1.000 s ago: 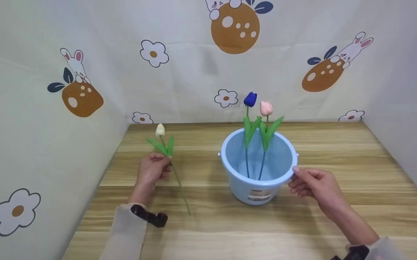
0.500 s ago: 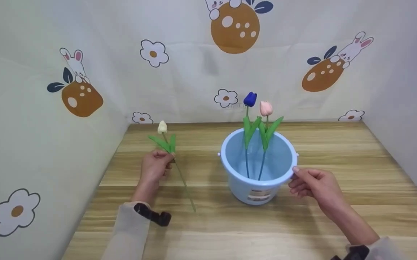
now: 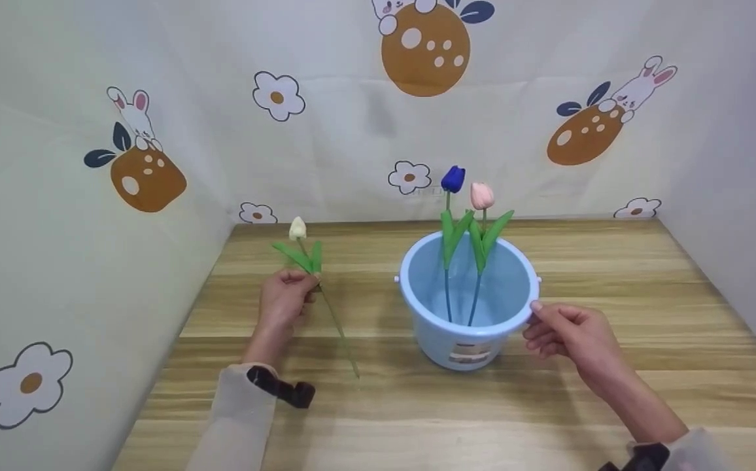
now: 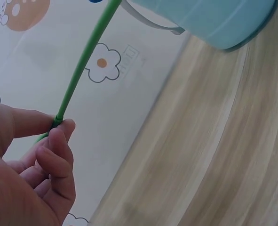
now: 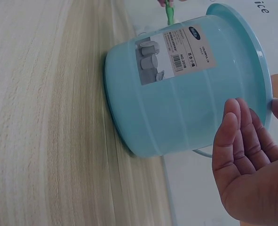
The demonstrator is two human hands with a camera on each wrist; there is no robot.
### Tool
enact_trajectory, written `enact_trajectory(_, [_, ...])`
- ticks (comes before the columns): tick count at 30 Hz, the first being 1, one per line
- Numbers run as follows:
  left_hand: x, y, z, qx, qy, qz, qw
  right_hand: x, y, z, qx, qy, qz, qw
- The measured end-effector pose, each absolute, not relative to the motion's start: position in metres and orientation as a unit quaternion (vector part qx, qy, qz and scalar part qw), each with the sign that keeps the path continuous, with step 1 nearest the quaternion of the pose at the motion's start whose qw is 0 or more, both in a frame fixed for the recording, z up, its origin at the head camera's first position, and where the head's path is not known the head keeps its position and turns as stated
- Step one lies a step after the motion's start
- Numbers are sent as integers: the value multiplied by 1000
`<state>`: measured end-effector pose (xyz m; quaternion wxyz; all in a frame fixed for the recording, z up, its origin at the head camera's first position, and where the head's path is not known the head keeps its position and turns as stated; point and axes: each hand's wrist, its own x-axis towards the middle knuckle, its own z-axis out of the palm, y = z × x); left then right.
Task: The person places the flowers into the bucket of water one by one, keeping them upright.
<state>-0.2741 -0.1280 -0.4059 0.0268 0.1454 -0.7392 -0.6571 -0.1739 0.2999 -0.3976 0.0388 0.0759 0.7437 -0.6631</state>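
Observation:
Left of the bucket, my left hand point(image 3: 286, 297) pinches a white tulip point(image 3: 297, 229) between thumb and fingers, just below its leaves. The tulip's thin stem slants down toward the front right, and the left wrist view shows the green stem point(image 4: 84, 59) close up. A light blue bucket point(image 3: 437, 343) stands upright on the table. My right hand point(image 3: 577, 340) holds its rim at the right side, the thumb on the edge and the fingers beneath. Inside the bucket lean a blue tulip point(image 3: 453, 179) and a pink tulip point(image 3: 482, 195), their blooms above the rim.
The wood-grain table point(image 3: 365, 418) runs back to a pale cloth backdrop point(image 3: 339, 150) printed with rabbits, fruit and flowers. Cloth also borders the table on both sides. A label point(image 5: 176, 52) is stuck on the bucket's front, and its handle point(image 4: 150, 21) hangs at the back.
My left hand has moved slightly right and away from me with the white tulip, carrying its stem end closer to the bucket. My right hand and the bucket have stayed in place.

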Motion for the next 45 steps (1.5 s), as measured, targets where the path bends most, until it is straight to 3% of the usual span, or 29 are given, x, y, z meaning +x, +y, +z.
enact_trajectory(45, [-283, -83, -393, 132, -637, -759, 23, -173, 299, -398, 65, 743, -665, 35])
